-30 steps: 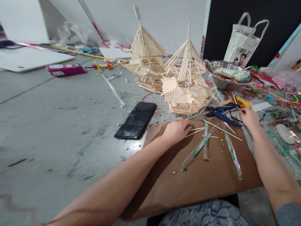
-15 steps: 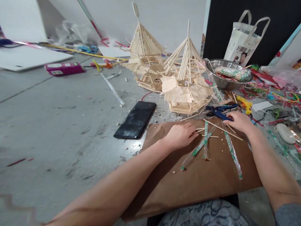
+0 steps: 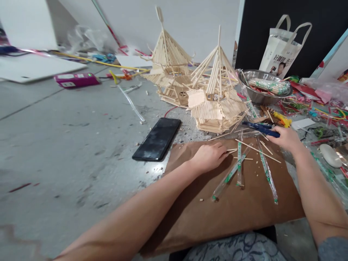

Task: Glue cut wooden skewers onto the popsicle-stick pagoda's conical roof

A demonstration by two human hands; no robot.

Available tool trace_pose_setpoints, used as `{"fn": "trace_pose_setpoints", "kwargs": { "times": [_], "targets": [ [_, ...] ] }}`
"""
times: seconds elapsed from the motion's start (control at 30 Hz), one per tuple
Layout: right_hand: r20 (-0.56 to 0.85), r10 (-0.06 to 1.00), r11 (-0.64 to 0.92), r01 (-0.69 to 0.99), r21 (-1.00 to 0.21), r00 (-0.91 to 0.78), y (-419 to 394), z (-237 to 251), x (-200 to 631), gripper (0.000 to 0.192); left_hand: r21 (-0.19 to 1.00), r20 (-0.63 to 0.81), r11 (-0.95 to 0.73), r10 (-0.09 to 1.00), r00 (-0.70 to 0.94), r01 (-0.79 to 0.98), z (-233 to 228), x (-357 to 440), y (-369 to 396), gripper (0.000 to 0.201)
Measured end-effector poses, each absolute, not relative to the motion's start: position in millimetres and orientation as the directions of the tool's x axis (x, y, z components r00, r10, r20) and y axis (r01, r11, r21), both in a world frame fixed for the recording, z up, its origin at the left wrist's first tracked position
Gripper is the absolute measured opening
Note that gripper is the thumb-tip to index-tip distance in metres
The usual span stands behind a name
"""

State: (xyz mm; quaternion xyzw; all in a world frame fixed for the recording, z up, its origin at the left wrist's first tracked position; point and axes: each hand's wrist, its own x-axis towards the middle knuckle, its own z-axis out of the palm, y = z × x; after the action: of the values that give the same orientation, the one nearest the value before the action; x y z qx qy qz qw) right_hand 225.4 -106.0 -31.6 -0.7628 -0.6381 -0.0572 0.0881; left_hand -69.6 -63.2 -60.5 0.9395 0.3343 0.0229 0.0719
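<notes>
My right hand (image 3: 287, 139) is closed round the handles of a dark blue pliers-like cutter (image 3: 259, 127), whose head points left toward the stick model. My left hand (image 3: 208, 156) rests low over the brown board (image 3: 190, 221), its fingers closed on thin wooden sticks (image 3: 231, 150) that poke out to the right. Between the hands lie a longer loose stick (image 3: 258, 150) and several clear wrappers with green print, one wrapper (image 3: 268, 174) slanting below my right hand. A small cut piece of wood (image 3: 201, 199) lies on the board.
Beyond the board stand two pagoda-like stick models, the nearer model (image 3: 217, 108) and the farther model (image 3: 171, 61). A black phone (image 3: 157, 139) lies left of the board. At the right are a steel bowl (image 3: 247, 92), a yellow-handled tool (image 3: 282, 119) and heaped scraps.
My right hand has lifted the cutter off the pile and drawn it slightly right, now gripping its handles. My left hand stays in place with the sticks.
</notes>
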Motion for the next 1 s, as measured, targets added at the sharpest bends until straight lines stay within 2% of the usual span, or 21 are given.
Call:
{"fn": "trace_pose_setpoints", "kwargs": {
  "times": [0.1, 0.2, 0.27, 0.33, 0.4, 0.47, 0.57, 0.67, 0.73, 0.83, 0.93, 1.0],
  "targets": [
    [0.348, 0.904, -0.194, 0.964, -0.185, 0.248, -108, -27, 227, 0.032, 0.144, -0.018, -0.768, 0.629, 0.778, 0.624, -58, -69, -65, 0.036],
    [0.445, 0.829, -0.139, 0.895, -0.424, 0.339, -107, -29, 225, 0.03, 0.148, -0.049, -0.756, 0.638, 0.768, 0.638, -56, -68, -67, 0.032],
    [0.414, 0.81, -0.052, 0.754, -0.655, 0.416, -104, -33, 220, 0.029, 0.161, -0.073, -0.739, 0.653, 0.754, 0.655, -56, -67, -68, 0.03],
    [0.347, 0.813, 0.063, 0.522, -0.85, 0.468, -101, -36, 213, 0.025, 0.172, -0.083, -0.722, 0.667, 0.74, 0.67, -56, -68, -68, 0.028],
    [0.292, 0.836, 0.161, 0.302, -0.94, 0.464, -99, -37, 205, 0.02, 0.188, -0.079, -0.695, 0.693, 0.716, 0.694, -55, -69, -67, 0.025],
    [0.271, 0.87, 0.215, 0.177, -0.96, 0.413, -98, -36, 198, 0.016, 0.251, -0.046, -0.644, 0.738, 0.673, 0.723, -52, -71, -66, 0.024],
    [0.272, 0.91, 0.268, 0.056, -0.962, 0.313, -101, -33, 194, 0.013, 0.503, 0.126, -0.535, 0.822, 0.555, 0.679, -44, -73, -63, 0.021],
    [0.274, 0.924, 0.284, 0.0, -0.959, 0.268, -104, -33, 200, 0.017, 0.795, 0.304, -0.431, 0.892, 0.335, 0.426, -31, -70, -58, 0.02],
    [0.268, 0.927, 0.27, 0.027, -0.962, 0.262, -105, -34, 205, 0.018, 0.921, 0.287, -0.348, 0.91, 0.299, 0.175, -22, -66, -52, 0.026],
    [0.263, 0.934, 0.265, 0.025, -0.964, 0.243, -106, -36, 207, 0.013, 0.979, 0.204, -0.184, 0.911, 0.359, -0.089, -9, -61, -41, 0.033],
    [0.249, 0.934, 0.269, -0.044, -0.962, 0.256, -106, -35, 200, 0.011, 0.978, 0.148, -0.098, 0.948, 0.281, -0.183, 1, -57, -30, 0.013],
    [0.238, 0.934, 0.266, -0.074, -0.961, 0.268, -108, -34, 194, 0.018, 0.973, 0.149, -0.108, 0.969, 0.199, -0.205, 4, -55, -25, 0.016]
  ]
}}
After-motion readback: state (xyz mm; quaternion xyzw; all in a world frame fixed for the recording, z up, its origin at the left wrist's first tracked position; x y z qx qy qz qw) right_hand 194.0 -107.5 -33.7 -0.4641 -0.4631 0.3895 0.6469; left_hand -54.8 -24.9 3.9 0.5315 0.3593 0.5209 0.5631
